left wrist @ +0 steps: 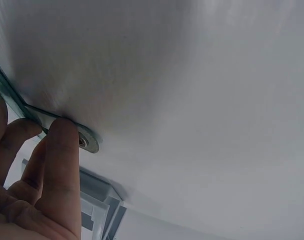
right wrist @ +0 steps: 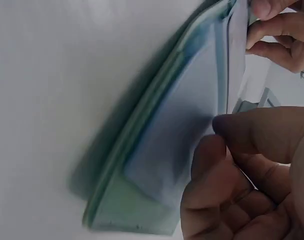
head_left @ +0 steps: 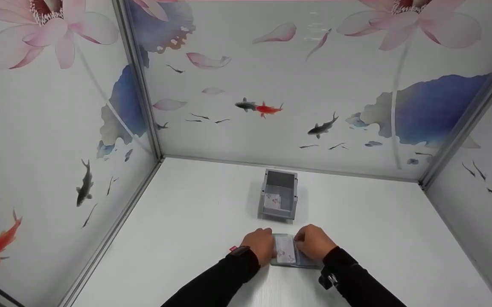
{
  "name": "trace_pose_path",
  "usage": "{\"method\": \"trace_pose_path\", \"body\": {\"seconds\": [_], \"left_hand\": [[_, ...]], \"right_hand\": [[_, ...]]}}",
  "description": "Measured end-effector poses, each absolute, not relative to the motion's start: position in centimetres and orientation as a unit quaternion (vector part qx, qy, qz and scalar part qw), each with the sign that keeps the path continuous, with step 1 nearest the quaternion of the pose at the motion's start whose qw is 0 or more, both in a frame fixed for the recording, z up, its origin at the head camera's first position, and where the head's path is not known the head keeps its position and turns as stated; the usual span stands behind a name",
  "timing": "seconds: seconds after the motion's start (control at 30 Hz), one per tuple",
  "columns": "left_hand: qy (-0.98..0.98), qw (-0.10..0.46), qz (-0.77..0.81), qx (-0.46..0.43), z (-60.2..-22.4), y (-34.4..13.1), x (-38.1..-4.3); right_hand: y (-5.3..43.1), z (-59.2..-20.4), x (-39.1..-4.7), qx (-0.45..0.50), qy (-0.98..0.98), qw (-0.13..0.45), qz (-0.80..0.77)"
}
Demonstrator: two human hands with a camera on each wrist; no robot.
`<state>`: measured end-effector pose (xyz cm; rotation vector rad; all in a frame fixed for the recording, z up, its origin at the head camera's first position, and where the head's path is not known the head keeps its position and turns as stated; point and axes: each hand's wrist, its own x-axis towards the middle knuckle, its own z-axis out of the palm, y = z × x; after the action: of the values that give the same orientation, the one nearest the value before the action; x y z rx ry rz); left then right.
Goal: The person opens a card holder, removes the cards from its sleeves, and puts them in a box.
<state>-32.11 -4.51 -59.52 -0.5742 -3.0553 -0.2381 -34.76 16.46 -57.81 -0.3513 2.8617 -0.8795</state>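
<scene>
A thin green card holder (head_left: 303, 261) with clear sleeves lies spread on the white table. Behind its left sleeve shows a white card with pink print (head_left: 285, 249). My left hand (head_left: 259, 245) grips the holder's left edge, and in the left wrist view its fingers (left wrist: 62, 165) hold that edge beside a rounded tab with a metal snap (left wrist: 94, 142). Over the right page, my right hand (head_left: 315, 242) pinches the edge of a clear sleeve (right wrist: 177, 120) between thumb and finger. Whether anything else sits in that pinch is hidden.
A grey plastic box (head_left: 280, 215) stands on the table just beyond the holder. Inside lies a white card with pink print (head_left: 272, 201). Panels with painted flowers and fish (head_left: 246, 140) enclose the table at the back and sides.
</scene>
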Motion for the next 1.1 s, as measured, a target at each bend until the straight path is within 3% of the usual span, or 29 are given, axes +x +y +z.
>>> {"method": "trace_pose_path", "body": {"seconds": [0.23,0.53,1.1], "left_hand": [[-0.981,0.002,-0.076,-0.179,-59.8,-4.3,-32.3],[-0.981,0.019,-0.079,-0.178,-59.7,-4.2,-32.1],[-0.983,0.002,-0.067,-0.173,-59.2,-3.9,-32.0]], "right_hand": [[16.1,-58.2,-35.1,-0.076,0.910,0.123,-0.389],[16.8,-58.4,-34.6,-0.100,0.873,0.170,-0.446],[18.5,-56.9,-35.0,-0.057,0.880,0.161,-0.444]]}}
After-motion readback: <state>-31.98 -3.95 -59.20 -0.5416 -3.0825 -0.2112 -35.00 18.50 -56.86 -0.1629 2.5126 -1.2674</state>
